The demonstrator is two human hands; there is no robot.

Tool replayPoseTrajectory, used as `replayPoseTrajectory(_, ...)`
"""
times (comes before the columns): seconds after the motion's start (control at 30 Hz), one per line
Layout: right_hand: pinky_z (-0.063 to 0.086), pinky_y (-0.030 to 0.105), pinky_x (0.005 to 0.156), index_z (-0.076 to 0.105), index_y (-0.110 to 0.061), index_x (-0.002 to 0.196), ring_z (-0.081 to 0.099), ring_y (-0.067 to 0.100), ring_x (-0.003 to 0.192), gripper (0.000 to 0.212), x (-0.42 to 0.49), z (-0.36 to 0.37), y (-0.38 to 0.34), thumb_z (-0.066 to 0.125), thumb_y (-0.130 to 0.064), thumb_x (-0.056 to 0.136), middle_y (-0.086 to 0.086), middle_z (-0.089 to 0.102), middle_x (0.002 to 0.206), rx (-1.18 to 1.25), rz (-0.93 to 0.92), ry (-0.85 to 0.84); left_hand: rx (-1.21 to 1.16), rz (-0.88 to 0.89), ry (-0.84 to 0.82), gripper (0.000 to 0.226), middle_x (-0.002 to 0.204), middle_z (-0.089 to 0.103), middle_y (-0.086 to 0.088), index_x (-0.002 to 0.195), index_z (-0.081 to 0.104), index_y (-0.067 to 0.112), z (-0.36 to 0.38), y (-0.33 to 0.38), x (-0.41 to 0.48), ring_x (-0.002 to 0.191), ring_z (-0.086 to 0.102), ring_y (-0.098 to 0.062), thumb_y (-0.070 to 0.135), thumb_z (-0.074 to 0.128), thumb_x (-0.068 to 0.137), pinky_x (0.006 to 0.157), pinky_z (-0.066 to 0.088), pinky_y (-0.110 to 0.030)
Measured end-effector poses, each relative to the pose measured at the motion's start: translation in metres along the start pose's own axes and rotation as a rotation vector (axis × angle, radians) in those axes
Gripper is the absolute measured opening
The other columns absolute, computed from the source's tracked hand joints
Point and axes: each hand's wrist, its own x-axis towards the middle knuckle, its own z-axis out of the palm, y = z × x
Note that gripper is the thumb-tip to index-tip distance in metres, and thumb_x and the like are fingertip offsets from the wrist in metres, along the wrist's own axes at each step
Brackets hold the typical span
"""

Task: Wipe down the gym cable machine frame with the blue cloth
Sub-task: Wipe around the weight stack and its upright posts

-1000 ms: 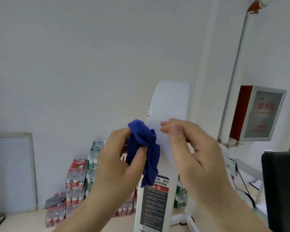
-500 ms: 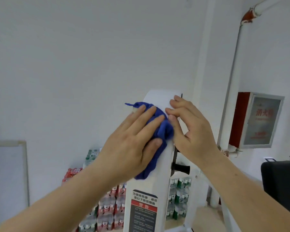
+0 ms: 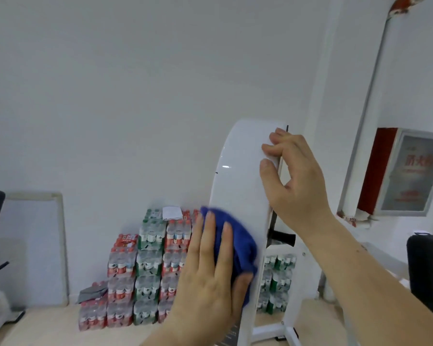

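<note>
The white curved frame (image 3: 243,176) of the cable machine rises in the middle of the head view. My left hand (image 3: 208,278) presses the blue cloth (image 3: 238,245) flat against the frame's front face with straight fingers, thumb under the cloth. My right hand (image 3: 293,178) grips the frame's right edge near the top, fingers curled round onto the front. A black handle (image 3: 284,238) sticks out behind the frame below my right wrist.
Stacked packs of bottled drinks (image 3: 145,275) stand against the wall behind the frame. A framed board (image 3: 33,245) leans at the left. A red fire cabinet (image 3: 405,171) hangs at the right. Black padded equipment (image 3: 428,270) sits at the right edge.
My left hand has slid the blue cloth down the frame's front face from near the top. My right hand has stayed at the top and closed round the right edge.
</note>
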Motion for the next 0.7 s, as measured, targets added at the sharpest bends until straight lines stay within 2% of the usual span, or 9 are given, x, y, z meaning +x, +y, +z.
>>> replayPoseTrajectory(0.1, 0.035, 0.016, 0.111, 0.069, -0.004, 0.108, 0.050, 0.010, 0.136, 0.019, 0.000, -0.001, -0.002, 0.055, -0.010, 0.097, 0.001, 0.063, 0.126, 0.041, 0.016, 0.008, -0.125, -0.067, 0.022, 0.070, 0.168, 0.007, -0.011, 0.161, 0.013, 0.013, -0.035, 0.000, 0.074, 0.155, 0.014, -0.028, 0.052, 0.030, 0.105, 0.123, 0.022, -0.037)
replayPoseTrajectory(0.2, 0.035, 0.015, 0.110, 0.069, -0.003, 0.107, 0.051, 0.011, 0.135, 0.019, -0.001, 0.000, -0.004, 0.055, -0.010, 0.096, 0.001, 0.062, 0.127, 0.040, 0.033, 0.016, -0.253, -0.159, 0.031, 0.066, 0.162, 0.025, 0.005, 0.161, 0.019, 0.023, -0.051, -0.008, 0.116, 0.144, 0.033, -0.010, 0.053, 0.031, 0.103, 0.113, 0.034, -0.022)
replayPoseTrajectory(0.27, 0.036, 0.015, 0.110, 0.068, -0.003, 0.106, 0.051, 0.012, 0.135, 0.019, -0.001, 0.002, -0.005, 0.056, -0.012, 0.095, 0.001, 0.062, 0.126, 0.029, 0.038, 0.032, -0.385, -0.206, 0.067, 0.056, 0.146, 0.042, 0.015, 0.156, 0.025, 0.036, -0.044, -0.011, 0.100, 0.128, 0.045, 0.001, 0.047, 0.038, 0.103, 0.102, 0.036, -0.011)
replayPoseTrajectory(0.3, 0.036, 0.016, 0.110, 0.068, -0.003, 0.106, 0.052, 0.012, 0.135, 0.019, -0.001, 0.003, -0.006, 0.056, -0.013, 0.095, 0.000, 0.062, 0.126, 0.026, 0.044, 0.039, -0.434, -0.246, 0.077, 0.050, 0.136, 0.046, 0.022, 0.149, 0.026, 0.049, -0.037, -0.012, 0.078, 0.120, 0.049, 0.005, 0.043, 0.042, 0.103, 0.095, 0.037, -0.008)
replayPoseTrajectory(0.33, 0.036, 0.015, 0.110, 0.067, -0.003, 0.106, 0.052, 0.012, 0.135, 0.019, -0.002, 0.005, -0.008, 0.056, -0.014, 0.095, -0.001, 0.062, 0.125, 0.028, 0.050, 0.046, -0.466, -0.291, 0.072, 0.049, 0.127, 0.047, 0.030, 0.140, 0.023, 0.062, -0.029, -0.011, 0.051, 0.114, 0.051, 0.007, 0.040, 0.044, 0.102, 0.090, 0.038, -0.008)
replayPoseTrajectory(0.4, 0.036, 0.014, 0.109, 0.067, -0.004, 0.107, 0.051, 0.011, 0.136, 0.020, -0.003, 0.008, -0.009, 0.056, -0.015, 0.095, -0.005, 0.059, 0.125, 0.025, 0.066, 0.062, -0.518, -0.370, 0.001, 0.054, 0.124, 0.045, 0.038, 0.131, 0.021, 0.072, -0.017, -0.009, 0.002, 0.113, 0.051, 0.010, 0.038, 0.049, 0.098, 0.089, 0.038, -0.008)
replayPoseTrajectory(0.53, 0.035, 0.012, 0.109, 0.064, -0.005, 0.110, 0.048, 0.012, 0.139, 0.023, -0.005, 0.015, -0.013, 0.059, -0.021, 0.095, 0.003, 0.060, 0.131, -0.038, 0.071, 0.077, -0.430, -0.323, -0.035, 0.053, 0.134, 0.040, 0.034, 0.139, 0.019, 0.063, -0.017, -0.015, -0.010, 0.126, 0.046, 0.003, 0.046, 0.048, 0.097, 0.103, 0.038, -0.015)
replayPoseTrajectory(0.63, 0.036, 0.014, 0.110, 0.064, -0.005, 0.110, 0.047, 0.012, 0.140, 0.022, -0.008, 0.015, -0.013, 0.060, -0.020, 0.095, 0.005, 0.060, 0.133, -0.043, 0.072, 0.073, -0.188, -0.202, -0.038, 0.065, 0.161, 0.027, 0.005, 0.159, 0.019, 0.024, -0.025, -0.024, 0.015, 0.149, 0.029, -0.016, 0.054, 0.034, 0.103, 0.121, 0.030, -0.035)
replayPoseTrajectory(0.7, 0.036, 0.015, 0.111, 0.064, -0.005, 0.110, 0.047, 0.012, 0.140, 0.020, -0.008, 0.015, -0.012, 0.060, -0.019, 0.095, 0.005, 0.060, 0.132, -0.047, 0.065, 0.089, -0.040, -0.114, -0.045, 0.071, 0.167, 0.015, -0.012, 0.161, 0.017, 0.006, -0.030, -0.022, 0.024, 0.155, 0.015, -0.028, 0.051, 0.029, 0.107, 0.124, 0.023, -0.041)
